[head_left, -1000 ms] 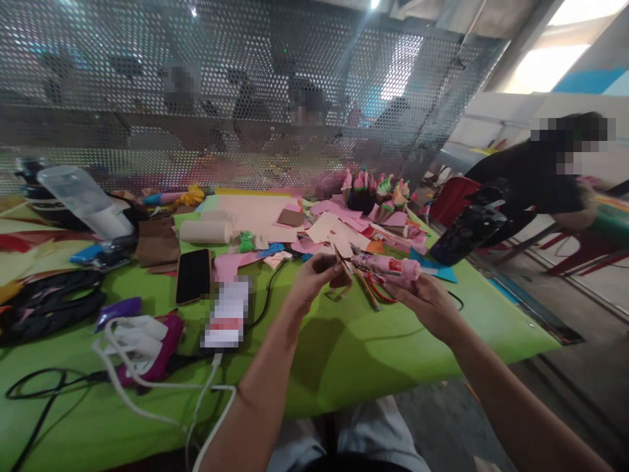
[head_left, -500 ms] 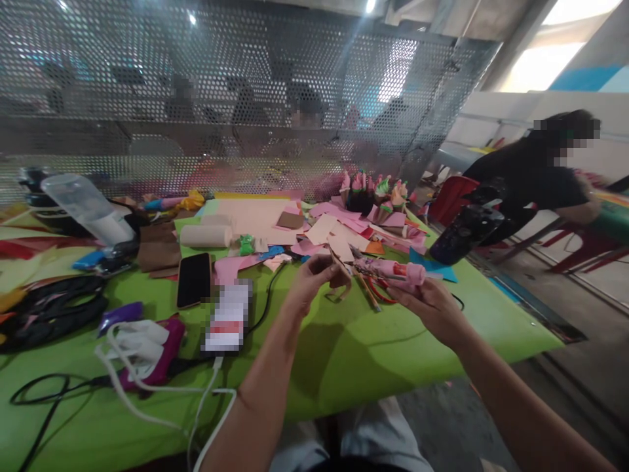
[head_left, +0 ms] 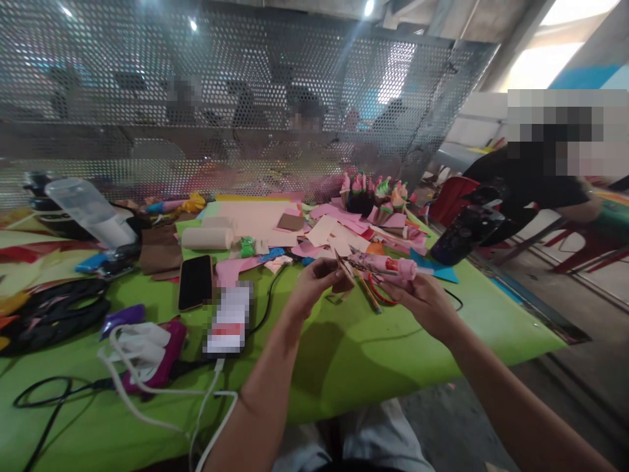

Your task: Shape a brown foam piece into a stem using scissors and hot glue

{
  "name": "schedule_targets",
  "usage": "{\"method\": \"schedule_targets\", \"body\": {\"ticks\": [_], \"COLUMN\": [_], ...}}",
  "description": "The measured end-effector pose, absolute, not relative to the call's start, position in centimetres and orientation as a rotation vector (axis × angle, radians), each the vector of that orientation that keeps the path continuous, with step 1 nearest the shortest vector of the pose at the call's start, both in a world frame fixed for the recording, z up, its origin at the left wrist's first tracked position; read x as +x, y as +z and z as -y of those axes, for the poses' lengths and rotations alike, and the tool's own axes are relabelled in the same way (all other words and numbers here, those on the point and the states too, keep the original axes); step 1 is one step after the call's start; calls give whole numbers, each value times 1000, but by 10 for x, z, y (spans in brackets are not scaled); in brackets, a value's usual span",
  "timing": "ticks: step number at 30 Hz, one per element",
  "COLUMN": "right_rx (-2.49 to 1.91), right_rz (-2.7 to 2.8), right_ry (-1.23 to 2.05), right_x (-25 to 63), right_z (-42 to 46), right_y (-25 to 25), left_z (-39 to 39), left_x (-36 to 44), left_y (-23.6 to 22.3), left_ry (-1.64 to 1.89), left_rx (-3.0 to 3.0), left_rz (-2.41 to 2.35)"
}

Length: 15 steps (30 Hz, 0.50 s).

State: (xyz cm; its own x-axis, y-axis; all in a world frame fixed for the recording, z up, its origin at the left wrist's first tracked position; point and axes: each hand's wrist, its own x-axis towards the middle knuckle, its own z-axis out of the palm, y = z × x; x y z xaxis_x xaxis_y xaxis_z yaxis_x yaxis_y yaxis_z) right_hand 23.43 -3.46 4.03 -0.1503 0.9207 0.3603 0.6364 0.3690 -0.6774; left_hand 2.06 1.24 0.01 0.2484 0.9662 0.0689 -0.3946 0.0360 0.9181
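Observation:
Over the near middle of the table, my left hand [head_left: 318, 280] pinches a small brown piece of sheet material [head_left: 344, 280], which looks bent. My right hand [head_left: 417, 296] is wrapped round a pink glue gun [head_left: 388, 265], with a pale stick jutting from its back end. The glue gun's front end points left and meets or nearly meets the brown piece; the exact contact is too blurred to tell. Below them lie a pencil [head_left: 372, 296] and a red-orange loop [head_left: 378, 292], perhaps a scissor handle, partly hidden by my right hand.
Pink sheet scraps [head_left: 327, 233] and small cone-shaped crafts [head_left: 386, 193] cover the table's back. A black phone [head_left: 195, 282], a lit phone [head_left: 228, 321] and a magenta power strip [head_left: 157, 357] with cables lie left. A dark bottle [head_left: 469, 226] stands right; a seated person [head_left: 531, 170] is beyond.
The glue gun has moved slightly left, closer to the brown piece. My left hand has shifted a little right with that piece, and the camera view has moved slightly.

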Motion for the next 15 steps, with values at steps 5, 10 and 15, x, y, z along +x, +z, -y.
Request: {"method": "schedule_targets", "body": {"ticks": [5, 10, 15], "right_rx": [-1394, -1385, -1392], "right_rz": [1916, 1947, 1986], "right_ry": [423, 495, 451], "right_x": [233, 236, 239], "right_z": [33, 37, 44], "right_y": [44, 44, 45], "left_z": [-12, -13, -17], "left_x": [20, 20, 20], "left_y": [2, 0, -7], "left_ry": [1195, 1208, 1261], "left_rx": [1036, 1011, 974], "left_rz": [-736, -712, -710]}}
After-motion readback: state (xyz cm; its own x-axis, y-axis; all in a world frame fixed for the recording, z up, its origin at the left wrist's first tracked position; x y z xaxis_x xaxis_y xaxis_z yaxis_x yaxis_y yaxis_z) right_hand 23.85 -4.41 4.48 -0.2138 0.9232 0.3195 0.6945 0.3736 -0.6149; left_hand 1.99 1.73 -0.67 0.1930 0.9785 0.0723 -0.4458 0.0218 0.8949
